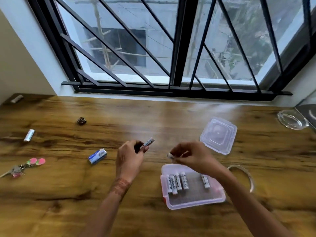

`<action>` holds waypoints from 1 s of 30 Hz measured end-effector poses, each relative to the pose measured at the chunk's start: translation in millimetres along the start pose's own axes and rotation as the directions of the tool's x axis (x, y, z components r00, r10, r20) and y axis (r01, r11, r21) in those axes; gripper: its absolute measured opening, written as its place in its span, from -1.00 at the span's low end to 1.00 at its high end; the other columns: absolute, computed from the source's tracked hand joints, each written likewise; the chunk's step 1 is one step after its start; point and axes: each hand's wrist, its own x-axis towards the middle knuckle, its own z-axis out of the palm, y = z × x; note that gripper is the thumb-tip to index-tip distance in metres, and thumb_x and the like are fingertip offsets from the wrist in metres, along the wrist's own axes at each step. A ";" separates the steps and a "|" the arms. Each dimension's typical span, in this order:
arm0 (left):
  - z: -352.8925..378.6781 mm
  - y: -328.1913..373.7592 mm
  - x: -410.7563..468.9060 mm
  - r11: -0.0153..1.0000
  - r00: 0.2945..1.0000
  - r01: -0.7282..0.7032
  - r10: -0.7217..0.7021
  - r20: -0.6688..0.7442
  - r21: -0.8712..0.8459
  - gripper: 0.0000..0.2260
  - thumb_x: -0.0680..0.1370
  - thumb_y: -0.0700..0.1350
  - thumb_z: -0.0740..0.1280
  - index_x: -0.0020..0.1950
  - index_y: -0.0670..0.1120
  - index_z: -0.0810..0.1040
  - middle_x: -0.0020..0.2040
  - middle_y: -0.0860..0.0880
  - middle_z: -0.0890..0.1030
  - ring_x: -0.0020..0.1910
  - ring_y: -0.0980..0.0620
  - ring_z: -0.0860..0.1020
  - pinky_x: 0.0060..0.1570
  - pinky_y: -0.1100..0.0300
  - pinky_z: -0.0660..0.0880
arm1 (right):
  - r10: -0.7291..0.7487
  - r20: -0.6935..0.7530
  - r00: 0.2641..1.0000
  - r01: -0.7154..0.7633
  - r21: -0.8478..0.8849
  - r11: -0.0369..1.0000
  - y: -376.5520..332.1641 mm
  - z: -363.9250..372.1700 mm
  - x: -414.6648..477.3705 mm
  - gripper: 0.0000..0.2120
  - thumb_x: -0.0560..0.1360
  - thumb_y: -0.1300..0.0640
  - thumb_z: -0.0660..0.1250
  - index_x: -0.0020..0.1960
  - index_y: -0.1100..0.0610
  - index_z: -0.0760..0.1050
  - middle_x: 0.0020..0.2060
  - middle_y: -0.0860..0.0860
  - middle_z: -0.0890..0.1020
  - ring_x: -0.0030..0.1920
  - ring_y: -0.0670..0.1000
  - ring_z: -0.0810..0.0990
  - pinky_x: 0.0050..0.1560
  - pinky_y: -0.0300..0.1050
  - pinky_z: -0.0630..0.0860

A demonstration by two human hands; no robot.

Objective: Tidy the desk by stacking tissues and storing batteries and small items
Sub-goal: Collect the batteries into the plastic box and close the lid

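A clear plastic box (196, 203) lies open on the wooden desk (68, 194) with several white batteries (177, 183) inside. My left hand (130, 159) pinches one white battery (149, 142), its tip pointing up and to the right. My right hand (193, 157) hovers over the box's far edge and pinches another white battery (170, 155). The box's clear lid (218, 135) rests flat behind the box. One more battery (29, 135) lies far left on the desk.
A small blue and white carton (97, 156) sits left of my left hand. Keys with pink tags (24, 166) lie at the left edge. A dark hair clip (81, 120), a bangle (246, 175), a glass ashtray (292, 119) and a barred window (171, 48) are also here.
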 end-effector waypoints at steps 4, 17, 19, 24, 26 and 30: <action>3.7 24.2 -31.3 0.997 0.996 -0.060 0.063 0.064 -0.048 -0.82 0.40 -0.10 0.47 -0.03 -0.10 0.67 -0.07 -0.05 0.68 -0.08 0.04 0.60 -0.10 0.25 0.48 | 0.075 0.204 0.976 -0.052 -0.115 0.992 21.2 0.1 -38.6 -0.85 0.37 0.28 0.46 -0.06 0.18 0.65 -0.24 -0.04 0.67 -0.33 -0.33 0.55 -0.20 -0.44 0.48; 20.1 49.4 -103.1 0.892 0.945 -0.290 0.210 0.249 0.347 -0.78 0.51 0.00 0.32 0.13 0.08 0.60 0.03 0.09 0.64 0.06 0.04 0.36 -0.06 0.26 0.26 | 0.072 0.172 0.982 -0.051 -0.124 0.991 42.9 -11.7 -60.8 -0.76 0.38 0.49 0.28 -0.13 0.25 0.65 -0.33 0.00 0.65 -0.36 -0.22 0.58 -0.16 -0.27 0.57; 23.2 52.5 -108.9 0.872 0.944 -0.297 0.206 0.260 0.389 -0.79 0.50 -0.04 0.32 0.10 0.06 0.62 0.02 0.04 0.64 0.09 0.01 0.36 0.00 0.23 0.25 | 0.080 0.067 0.995 -0.074 -0.085 0.994 45.3 -20.3 -62.9 -0.78 0.39 0.47 0.30 -0.16 0.22 0.64 -0.33 0.02 0.66 -0.35 -0.18 0.60 -0.19 -0.25 0.57; 28.4 57.7 -119.9 0.784 0.929 -0.335 0.182 0.323 0.522 -0.77 0.53 -0.07 0.27 0.15 0.03 0.59 0.09 -0.04 0.54 0.15 -0.03 0.32 0.09 0.19 0.26 | 0.068 -0.028 0.997 -0.068 0.027 0.997 50.1 -27.6 -69.6 -0.81 0.43 0.43 0.33 -0.15 0.17 0.60 -0.25 0.08 0.68 -0.24 -0.09 0.66 -0.10 -0.19 0.62; 29.9 60.9 -120.7 0.772 0.926 -0.344 0.184 0.330 0.534 -0.77 0.55 -0.07 0.25 0.16 0.01 0.59 0.12 -0.06 0.53 0.17 -0.04 0.32 0.12 0.18 0.27 | 0.044 -0.026 0.999 -0.043 0.035 0.998 51.1 -25.5 -71.6 -0.86 0.43 0.42 0.34 -0.09 0.25 0.60 -0.25 0.08 0.67 -0.27 -0.14 0.65 -0.11 -0.20 0.61; 31.2 65.8 -120.0 0.768 0.918 -0.345 0.157 0.364 0.539 -0.76 0.54 -0.07 0.26 0.18 0.01 0.58 0.14 -0.09 0.52 0.17 -0.05 0.36 0.12 0.18 0.30 | 0.019 -0.013 1.000 -0.019 0.013 1.000 52.8 -19.9 -72.1 -0.85 0.43 0.38 0.37 -0.04 0.22 0.60 -0.25 0.02 0.66 -0.23 -0.10 0.66 -0.12 -0.18 0.61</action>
